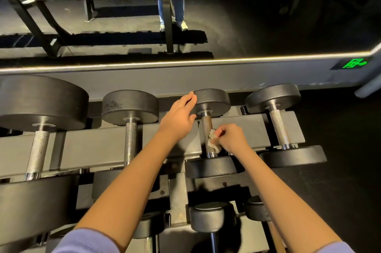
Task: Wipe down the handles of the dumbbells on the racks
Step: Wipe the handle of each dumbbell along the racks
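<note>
On the top rack tier: four dumbbells lie side by side across the rack, their handles running away from the camera and their heads larger toward the left.
Dumbbell being wiped: the third dumbbell from the left, with its far head near the grey wall base and its near head toward the person.
Handle: the knurled handle looks darker than its neighbours' and is partly covered on its nearer half.
Cloth: the small, white, crumpled cloth sits against the right side of the handle.
Right hand: the right hand has its fingers curled and pinches the cloth onto the handle.
Left hand: the left hand has its fingers straight and together, laid on the left edge of the far head; it grips nothing.
Neighbours: a second dumbbell lies just left and a fourth dumbbell just right, both untouched.
Lower tier: smaller dumbbells sit below the right forearm.
Mirror: the mirror above a lit strip reflects another rack and legs in jeans.
Sign: a green sign glows on the wall at right.
</note>
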### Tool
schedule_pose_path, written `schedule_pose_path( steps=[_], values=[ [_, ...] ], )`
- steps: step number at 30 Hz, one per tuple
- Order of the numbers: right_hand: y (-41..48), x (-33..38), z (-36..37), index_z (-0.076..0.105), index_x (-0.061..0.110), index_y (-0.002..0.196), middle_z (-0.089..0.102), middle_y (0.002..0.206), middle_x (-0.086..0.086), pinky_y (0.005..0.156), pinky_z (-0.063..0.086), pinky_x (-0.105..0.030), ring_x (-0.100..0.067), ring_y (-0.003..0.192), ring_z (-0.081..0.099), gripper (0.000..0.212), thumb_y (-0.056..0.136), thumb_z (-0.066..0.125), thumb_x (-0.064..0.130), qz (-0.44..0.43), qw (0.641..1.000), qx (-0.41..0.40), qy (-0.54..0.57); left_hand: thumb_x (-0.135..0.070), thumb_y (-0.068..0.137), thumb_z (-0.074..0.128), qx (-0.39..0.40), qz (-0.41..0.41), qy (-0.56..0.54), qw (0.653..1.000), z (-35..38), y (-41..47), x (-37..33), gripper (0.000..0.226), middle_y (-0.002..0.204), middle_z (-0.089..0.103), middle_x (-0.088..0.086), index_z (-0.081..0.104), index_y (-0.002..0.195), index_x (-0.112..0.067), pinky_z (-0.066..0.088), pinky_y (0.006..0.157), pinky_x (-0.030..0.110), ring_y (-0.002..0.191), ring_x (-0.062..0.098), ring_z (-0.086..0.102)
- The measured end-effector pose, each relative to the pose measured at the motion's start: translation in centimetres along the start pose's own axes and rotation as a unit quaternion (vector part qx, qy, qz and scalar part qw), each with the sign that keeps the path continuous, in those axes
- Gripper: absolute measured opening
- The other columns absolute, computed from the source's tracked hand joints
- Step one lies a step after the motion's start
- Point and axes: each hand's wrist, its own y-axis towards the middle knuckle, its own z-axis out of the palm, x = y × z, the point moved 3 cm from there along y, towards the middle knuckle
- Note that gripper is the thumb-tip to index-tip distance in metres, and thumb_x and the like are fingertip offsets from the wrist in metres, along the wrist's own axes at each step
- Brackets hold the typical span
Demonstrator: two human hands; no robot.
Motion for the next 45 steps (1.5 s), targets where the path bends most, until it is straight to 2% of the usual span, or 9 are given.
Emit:
schedule_pose_path(
  steps=[4,7,15,19,24,35,38,41,45],
  values=[
    [1.6,2.0,-0.2,0.063,0.015,0.076,0.063,0.087,-0.004,0.057,0.040,-0.005,-0.016,0.081,0.059,0.012,0.083,0.063,0.005,-0.039,0.994,-0.088,0.049,-0.023,0.100,0.043,0.007,0.003,0.002,1.000,0.1,-0.1,0.1,0.059,0.160,0.009,-0.009,0.015,0.152,-0.022,0.033,0.110,0.036,0.144,0.013,0.012],
    [2.0,2.6,-0.1,0.069,0.010,0.090,0.065,0.085,-0.002,0.073,0.048,-0.019,-0.017,0.082,0.062,0.010,0.081,0.064,0.008,-0.060,0.988,-0.128,0.065,-0.024,0.100,0.043,0.017,0.002,0.005,1.000,0.0,0.0,0.1,0.060,0.160,0.008,-0.008,0.013,0.153,-0.023,0.032,0.112,0.039,0.144,0.014,0.011],
    [-0.5,0.3,0.6,0.064,0.015,0.073,0.063,0.081,-0.005,0.069,0.043,-0.023,-0.017,0.078,0.058,0.014,0.082,0.068,0.006,-0.023,0.999,-0.036,-0.019,-0.023,0.101,0.043,0.011,0.007,-0.001,1.000,0.1,0.0,0.3,0.060,0.160,0.008,-0.009,0.012,0.153,-0.023,0.032,0.111,0.036,0.145,0.013,0.010],
    [0.3,1.8,0.3,0.067,0.007,0.073,0.061,0.072,-0.006,0.052,0.040,-0.007,-0.013,0.063,0.055,0.011,0.083,0.064,0.003,-0.035,0.997,-0.069,0.025,-0.023,0.100,0.043,0.011,0.010,-0.001,1.000,0.2,0.0,0.5,0.061,0.160,0.007,-0.009,0.011,0.153,-0.024,0.031,0.111,0.035,0.145,0.013,0.008],
    [1.7,3.8,0.5,0.072,0.007,0.076,0.064,0.068,-0.004,0.072,0.051,-0.033,-0.021,0.068,0.060,0.011,0.084,0.067,0.013,-0.096,0.983,-0.146,0.059,-0.024,0.100,0.044,0.018,0.004,-0.006,1.000,0.2,0.0,0.5,0.061,0.160,0.007,-0.009,0.012,0.153,-0.024,0.031,0.113,0.038,0.145,0.013,0.008],
    [-1.5,1.7,0.4,0.068,0.004,0.078,0.059,0.077,-0.004,0.063,0.043,-0.020,-0.015,0.072,0.055,0.012,0.087,0.064,0.011,-0.009,0.999,-0.025,-0.020,-0.022,0.100,0.045,0.003,0.009,-0.017,1.000,0.5,0.0,0.6,0.063,0.160,0.006,-0.010,0.011,0.153,-0.025,0.030,0.111,0.035,0.145,0.011,0.007],
    [-1.2,2.6,0.1,0.066,0.006,0.077,0.059,0.076,-0.005,0.059,0.043,-0.012,-0.013,0.071,0.053,0.012,0.088,0.063,0.009,-0.026,0.999,-0.037,-0.028,-0.021,0.100,0.045,-0.001,0.011,-0.017,1.000,0.4,-0.2,0.5,0.063,0.160,0.007,-0.009,0.011,0.153,-0.023,0.030,0.112,0.036,0.145,0.012,0.007],
    [-0.2,3.4,0.1,0.068,0.007,0.076,0.064,0.077,-0.009,0.072,0.049,-0.026,-0.015,0.072,0.057,0.009,0.085,0.067,0.009,-0.052,0.995,-0.089,0.016,-0.021,0.099,0.046,-0.002,0.012,-0.017,1.000,0.3,-0.3,0.5,0.063,0.160,0.008,-0.008,0.013,0.153,-0.024,0.033,0.112,0.040,0.145,0.013,0.008],
    [-0.3,3.2,0.2,0.065,0.009,0.075,0.061,0.077,-0.005,0.059,0.037,-0.013,-0.013,0.073,0.055,0.011,0.085,0.069,0.012,-0.043,0.994,-0.096,0.042,-0.020,0.099,0.046,-0.001,0.014,-0.020,1.000,0.1,-0.4,0.3,0.062,0.160,0.009,-0.008,0.014,0.152,-0.023,0.034,0.111,0.041,0.145,0.014,0.009]
  ],
)
